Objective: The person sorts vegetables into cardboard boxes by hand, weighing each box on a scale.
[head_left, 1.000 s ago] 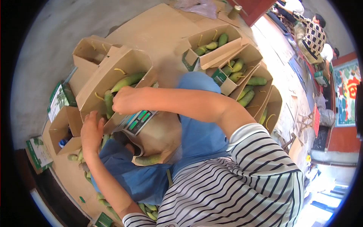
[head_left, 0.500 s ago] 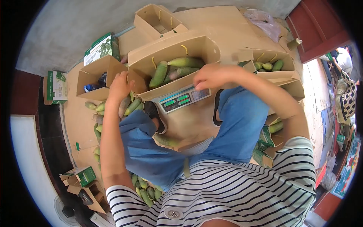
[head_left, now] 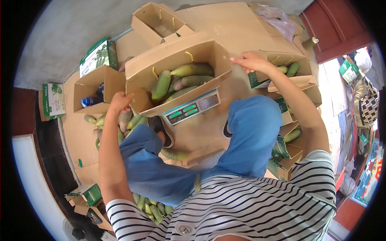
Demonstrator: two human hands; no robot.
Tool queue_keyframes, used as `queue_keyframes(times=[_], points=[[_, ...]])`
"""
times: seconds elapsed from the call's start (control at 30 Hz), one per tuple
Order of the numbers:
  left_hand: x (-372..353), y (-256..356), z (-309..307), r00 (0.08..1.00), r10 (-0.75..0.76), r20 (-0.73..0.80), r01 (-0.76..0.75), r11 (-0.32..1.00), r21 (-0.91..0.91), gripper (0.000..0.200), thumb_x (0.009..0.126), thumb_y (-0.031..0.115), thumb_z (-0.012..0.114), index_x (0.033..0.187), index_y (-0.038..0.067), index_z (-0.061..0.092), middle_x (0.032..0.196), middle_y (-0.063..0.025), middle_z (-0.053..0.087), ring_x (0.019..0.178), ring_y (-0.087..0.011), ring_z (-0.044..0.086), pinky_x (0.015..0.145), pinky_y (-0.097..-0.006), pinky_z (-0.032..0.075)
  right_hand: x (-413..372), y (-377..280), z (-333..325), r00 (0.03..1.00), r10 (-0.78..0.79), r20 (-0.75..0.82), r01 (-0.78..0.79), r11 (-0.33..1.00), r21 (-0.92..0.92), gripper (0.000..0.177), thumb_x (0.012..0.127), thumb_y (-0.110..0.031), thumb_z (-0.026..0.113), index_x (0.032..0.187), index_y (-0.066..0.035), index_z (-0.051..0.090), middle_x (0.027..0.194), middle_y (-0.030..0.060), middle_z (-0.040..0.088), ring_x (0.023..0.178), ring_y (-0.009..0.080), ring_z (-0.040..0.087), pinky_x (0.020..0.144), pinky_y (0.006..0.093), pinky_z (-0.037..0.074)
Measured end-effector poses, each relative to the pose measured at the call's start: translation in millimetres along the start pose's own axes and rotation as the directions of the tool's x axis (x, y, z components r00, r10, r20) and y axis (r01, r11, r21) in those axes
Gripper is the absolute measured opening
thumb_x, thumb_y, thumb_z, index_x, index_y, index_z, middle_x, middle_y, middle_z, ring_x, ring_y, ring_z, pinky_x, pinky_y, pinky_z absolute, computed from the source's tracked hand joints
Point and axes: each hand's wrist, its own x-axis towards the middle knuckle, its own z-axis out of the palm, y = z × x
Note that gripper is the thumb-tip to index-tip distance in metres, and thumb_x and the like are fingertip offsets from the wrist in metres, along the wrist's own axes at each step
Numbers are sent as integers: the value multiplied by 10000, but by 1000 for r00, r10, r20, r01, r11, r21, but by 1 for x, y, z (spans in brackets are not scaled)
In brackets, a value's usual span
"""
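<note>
A large open cardboard box [head_left: 177,102] holds several green radishes [head_left: 193,70] and has yellow cord handles inside. It rests partly over a digital scale [head_left: 192,107] with lit green displays. My left hand [head_left: 121,103] is at the box's left front corner, thumb over the edge and fingers curled beside it. At the right end, my right hand [head_left: 251,62] has one finger stretched out to the box's edge, while its other fingers bend below, apart from the cardboard.
A smaller open box [head_left: 88,93] with a blue-capped bottle stands left; another open box [head_left: 161,24] is behind. Boxes with radishes [head_left: 295,69] line the right. Loose radishes [head_left: 155,209] lie around my left leg. A plastic bag [head_left: 277,20] lies at the back right.
My right hand has moved from the box's front edge to its right end. My left hand has shifted slightly down along the left edge. The view has also shifted a little.
</note>
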Motion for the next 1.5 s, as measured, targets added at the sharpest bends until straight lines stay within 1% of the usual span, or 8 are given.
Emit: queue_keyframes(times=[0.8, 0.93, 1.0, 1.07, 1.27, 1.33, 1.43, 1.5], points=[[-42, 165, 23, 984, 145, 103, -125, 977, -173, 125, 777, 94, 506, 757, 30, 610, 613, -7, 578, 443, -73, 492, 372, -205, 360, 94, 84, -31, 971, -164, -172, 160, 986, -40, 308, 782, -311, 531, 676, -37, 622, 608, 136, 580, 594, 256, 583, 579, 398, 465], [-29, 221, 38, 981, 189, 38, -177, 962, -207, 135, 775, 126, 519, 779, 31, 614, 614, -10, 583, 442, -78, 501, 370, -200, 355, 115, 114, -98, 860, -343, -377, 325, 939, -113, 300, 815, -309, 501, 806, -57, 663, 699, 179, 597, 699, 294, 598, 639, 413, 479], [-4, 245, 45, 964, 264, 20, -251, 934, -254, 151, 781, 152, 528, 794, 29, 616, 631, -16, 591, 464, -80, 514, 378, -206, 360, 115, 125, -150, 934, -204, -295, 229, 972, 53, 330, 842, -345, 479, 913, -82, 666, 742, 156, 629, 720, 311, 609, 669, 411, 487], [21, 275, 57, 950, 313, 14, -293, 904, -312, 172, 792, 176, 535, 819, 28, 619, 680, -21, 609, 522, -83, 536, 407, -221, 381, 133, 188, -191, 868, -255, -425, 332, 936, 117, 476, 791, -441, 638, 1097, -77, 629, 850, 88, 657, 722, 154, 561, 641, 316, 478], [81, 347, 184, 898, 436, -54, -417, 809, -415, 167, 813, 161, 570, 894, 19, 605, 765, -24, 619, 605, -103, 562, 464, -246, 422, 57, 184, -240, 648, 141, -748, -157, 986, 50, 382, 779, -374, 644, 729, 5, 650, 627, 118, 602, 626, 184, 576, 595, 328, 452], [98, 365, 235, 886, 462, -45, -427, 774, -467, 167, 821, 162, 563, 886, 14, 605, 734, -40, 626, 567, -123, 569, 455, -254, 429, 55, 214, -252, 661, 230, -715, -379, 924, -54, 383, 795, -363, 636, 830, 17, 657, 705, 163, 619, 710, 201, 606, 662, 341, 470], [131, 370, 309, 865, 499, 47, -405, 750, -523, 163, 834, 152, 537, 860, 4, 600, 684, -78, 629, 500, -148, 563, 460, -276, 454, 88, 340, -270, 570, -95, -816, -239, 931, -275, 376, 867, -428, 495, 1000, -108, 642, 833, 134, 655, 765, 282, 626, 706, 383, 482], [132, 367, 343, 876, 450, 175, -365, 855, -369, 171, 841, 154, 521, 817, -4, 581, 682, -90, 624, 517, -155, 572, 468, -284, 459, 89, 358, -254, 628, 47, -777, -394, 880, -265, 377, 873, -430, 489, 1000, -106, 635, 890, 151, 655, 821, 296, 631, 733, 391, 481]])
